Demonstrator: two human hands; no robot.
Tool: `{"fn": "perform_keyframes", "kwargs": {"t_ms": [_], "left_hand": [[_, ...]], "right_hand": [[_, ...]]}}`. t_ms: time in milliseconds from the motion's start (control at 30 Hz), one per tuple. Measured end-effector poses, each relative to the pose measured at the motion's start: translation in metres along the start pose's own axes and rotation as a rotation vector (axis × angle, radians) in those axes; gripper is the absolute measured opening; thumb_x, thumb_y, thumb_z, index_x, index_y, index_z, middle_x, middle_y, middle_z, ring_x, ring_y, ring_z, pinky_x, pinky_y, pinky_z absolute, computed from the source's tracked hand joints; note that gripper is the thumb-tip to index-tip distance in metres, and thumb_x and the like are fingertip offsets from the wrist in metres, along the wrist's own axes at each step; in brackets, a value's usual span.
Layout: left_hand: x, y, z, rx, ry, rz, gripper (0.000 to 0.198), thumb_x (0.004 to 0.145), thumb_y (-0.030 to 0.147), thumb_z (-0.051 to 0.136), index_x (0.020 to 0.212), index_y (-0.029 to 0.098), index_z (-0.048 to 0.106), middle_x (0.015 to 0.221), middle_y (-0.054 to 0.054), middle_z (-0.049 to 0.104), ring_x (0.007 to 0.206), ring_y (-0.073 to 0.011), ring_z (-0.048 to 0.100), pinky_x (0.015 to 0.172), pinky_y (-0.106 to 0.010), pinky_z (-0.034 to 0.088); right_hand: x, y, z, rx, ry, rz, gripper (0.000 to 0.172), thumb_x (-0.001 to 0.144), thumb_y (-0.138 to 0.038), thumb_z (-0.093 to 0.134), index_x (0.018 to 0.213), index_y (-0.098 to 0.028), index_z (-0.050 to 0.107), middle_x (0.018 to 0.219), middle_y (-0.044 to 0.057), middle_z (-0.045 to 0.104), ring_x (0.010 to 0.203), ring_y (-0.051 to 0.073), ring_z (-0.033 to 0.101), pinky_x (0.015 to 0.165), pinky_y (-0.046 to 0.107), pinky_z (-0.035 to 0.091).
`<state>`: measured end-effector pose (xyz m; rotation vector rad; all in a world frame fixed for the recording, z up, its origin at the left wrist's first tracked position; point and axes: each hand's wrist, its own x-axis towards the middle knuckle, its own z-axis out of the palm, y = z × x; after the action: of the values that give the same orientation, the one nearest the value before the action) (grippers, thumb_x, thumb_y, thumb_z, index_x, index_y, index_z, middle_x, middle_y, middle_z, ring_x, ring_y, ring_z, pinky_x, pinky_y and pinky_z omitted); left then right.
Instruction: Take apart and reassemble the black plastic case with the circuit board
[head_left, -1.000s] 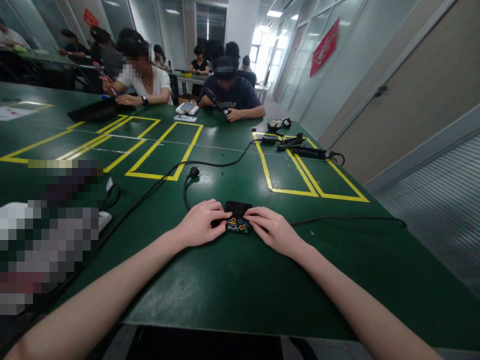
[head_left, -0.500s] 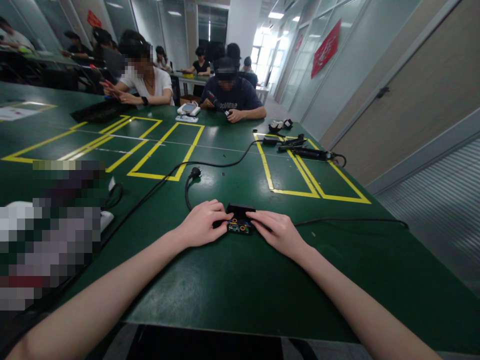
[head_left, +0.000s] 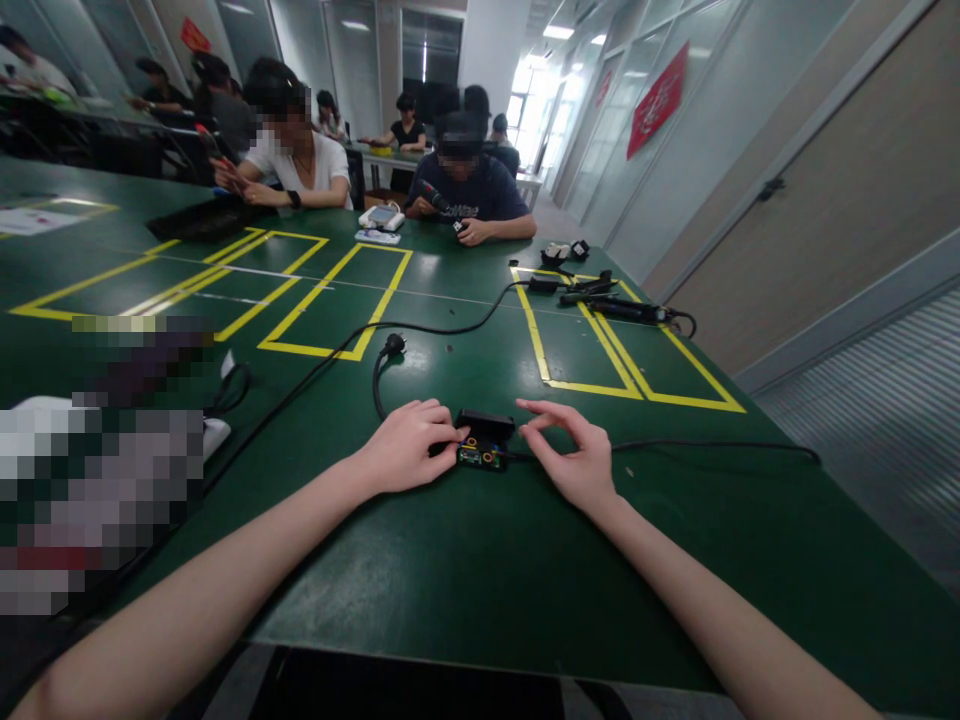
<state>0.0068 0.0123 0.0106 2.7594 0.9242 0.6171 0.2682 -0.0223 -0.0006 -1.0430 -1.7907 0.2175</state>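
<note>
Before me on the green table, a small black plastic case (head_left: 486, 424) stands with its lid raised at the back. Inside it a circuit board (head_left: 480, 457) shows, with copper-coloured rings and blue wire. My left hand (head_left: 412, 447) pinches the case's left side, thumb and fingers closed at its edge. Just right of the case, my right hand (head_left: 576, 455) is apart from it, thumb and index finger spread with nothing seen between them. A black cable (head_left: 697, 440) runs out to the right from the case. Behind my left hand lies a power plug (head_left: 393, 346) on a short cord.
Yellow tape rectangles (head_left: 360, 352) mark the green table (head_left: 420, 580). A long black cable (head_left: 315, 368) crosses it towards black tools (head_left: 619, 308) at the right back. Blurred-out items (head_left: 120, 480) lie at the left. Two people sit opposite, handling things near a white device (head_left: 381, 217).
My right hand has let go of the case and moved a little to the right, its fingers parting. My left hand stays on the case. The view has shifted slightly.
</note>
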Motion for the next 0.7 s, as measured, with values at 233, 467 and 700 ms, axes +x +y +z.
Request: {"fn": "perform_keyframes", "kwargs": {"t_ms": [233,467,700], "left_hand": [[0.000,-0.001,-0.001,-0.009,0.003,0.011,0.025,0.097,0.022,0.054,0.088,0.018,0.077,0.085,-0.005,0.070,0.082,-0.0183,0.061,0.078,-0.032,0.047],[-0.001,-0.001,-0.002,-0.007,-0.006,0.024,0.022,0.097,0.022,0.057,0.093,0.019,0.079,0.088,-0.005,0.071,0.085,-0.0199,0.063,0.077,-0.033,0.048],[-0.003,-0.012,0.000,-0.206,0.067,0.075,0.022,0.096,0.024,0.058,0.085,0.019,0.076,0.091,-0.005,0.077,0.084,-0.0184,0.068,0.082,-0.033,0.053]], "right_hand": [[0.003,0.010,0.004,0.060,-0.282,0.105,0.028,0.101,-0.034,0.057,0.121,-0.024,0.074,0.119,0.009,0.078,0.109,0.025,0.073,0.099,0.043,0.058],[0.004,0.006,0.001,0.172,-0.383,0.210,0.025,0.102,-0.036,0.057,0.109,-0.022,0.076,0.106,0.007,0.079,0.098,0.023,0.074,0.091,0.038,0.059],[0.007,0.003,-0.002,0.288,-0.399,0.188,0.017,0.098,-0.034,0.066,0.105,-0.022,0.077,0.110,0.008,0.077,0.103,0.023,0.073,0.096,0.041,0.058]]}}
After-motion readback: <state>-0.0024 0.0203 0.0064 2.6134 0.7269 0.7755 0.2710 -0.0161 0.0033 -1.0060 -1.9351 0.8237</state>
